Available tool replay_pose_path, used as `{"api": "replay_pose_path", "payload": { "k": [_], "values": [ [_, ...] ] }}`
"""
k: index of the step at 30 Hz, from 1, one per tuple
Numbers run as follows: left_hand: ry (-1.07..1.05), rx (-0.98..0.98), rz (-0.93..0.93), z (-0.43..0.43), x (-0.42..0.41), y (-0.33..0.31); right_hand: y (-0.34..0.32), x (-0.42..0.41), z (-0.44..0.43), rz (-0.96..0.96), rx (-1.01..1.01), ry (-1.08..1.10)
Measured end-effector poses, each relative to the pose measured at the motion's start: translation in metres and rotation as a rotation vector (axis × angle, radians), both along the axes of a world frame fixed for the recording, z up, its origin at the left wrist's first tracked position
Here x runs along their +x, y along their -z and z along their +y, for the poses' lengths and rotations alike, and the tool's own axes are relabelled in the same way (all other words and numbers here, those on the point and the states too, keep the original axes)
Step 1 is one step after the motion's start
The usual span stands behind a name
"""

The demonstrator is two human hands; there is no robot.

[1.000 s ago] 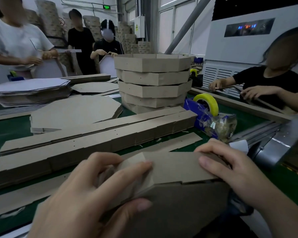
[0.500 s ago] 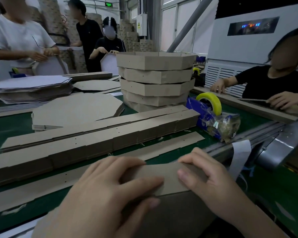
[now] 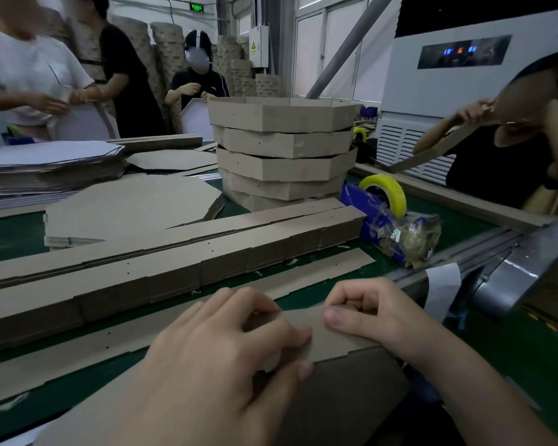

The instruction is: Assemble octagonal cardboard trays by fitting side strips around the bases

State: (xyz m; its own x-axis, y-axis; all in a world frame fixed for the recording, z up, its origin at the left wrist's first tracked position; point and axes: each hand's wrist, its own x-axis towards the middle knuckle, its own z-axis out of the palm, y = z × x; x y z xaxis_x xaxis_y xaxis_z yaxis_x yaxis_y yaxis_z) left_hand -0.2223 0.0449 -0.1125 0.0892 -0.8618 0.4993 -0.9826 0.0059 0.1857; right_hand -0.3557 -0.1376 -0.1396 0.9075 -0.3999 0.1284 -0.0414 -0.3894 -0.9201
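- near edge of green table [image 3: 512, 355]: left hand [image 3: 226, 358] and right hand [image 3: 380, 317] close together on one side strip [image 3: 332, 336].
- left hand: fingers curled over the strip's left part, thumb at its lower edge, gripping it.
- right hand: thumb flat on the near face, fingers hooked over the top edge, pinching it.
- strip stands along the far edge of the base [image 3: 345, 400]; joint is dim, seems to be touching.
- beyond: flat strip piles [image 3: 174, 262], stack of bases [image 3: 132, 207], finished trays [image 3: 284, 149], tape dispenser [image 3: 384, 217] right of the piles.
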Motion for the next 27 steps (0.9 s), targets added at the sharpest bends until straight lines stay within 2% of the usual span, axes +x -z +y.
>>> {"api": "replay_pose_path", "payload": {
  "k": [8, 17, 20, 23, 25, 27],
  "values": [
    [-0.002, -0.001, 0.022, 0.0, 0.006, 0.001, 0.004, 0.008, -0.007, -0.027, -0.031, -0.026],
    [0.064, 0.016, -0.103, -0.004, 0.012, 0.008, 0.019, 0.003, -0.005, -0.114, -0.076, 0.023],
    [0.063, 0.01, -0.081, -0.005, 0.011, 0.007, 0.016, 0.002, -0.018, -0.135, -0.095, 0.228],
    [0.051, -0.001, -0.071, -0.004, 0.01, 0.006, 0.004, -0.003, -0.075, -0.209, -0.285, 0.709],
    [0.055, -0.015, -0.067, -0.005, 0.009, 0.007, -0.005, -0.015, -0.136, -0.054, -0.477, 1.018],
    [0.058, -0.023, -0.075, -0.006, 0.009, 0.008, -0.009, -0.027, -0.189, 0.221, -0.464, 1.059]
  ]
}}
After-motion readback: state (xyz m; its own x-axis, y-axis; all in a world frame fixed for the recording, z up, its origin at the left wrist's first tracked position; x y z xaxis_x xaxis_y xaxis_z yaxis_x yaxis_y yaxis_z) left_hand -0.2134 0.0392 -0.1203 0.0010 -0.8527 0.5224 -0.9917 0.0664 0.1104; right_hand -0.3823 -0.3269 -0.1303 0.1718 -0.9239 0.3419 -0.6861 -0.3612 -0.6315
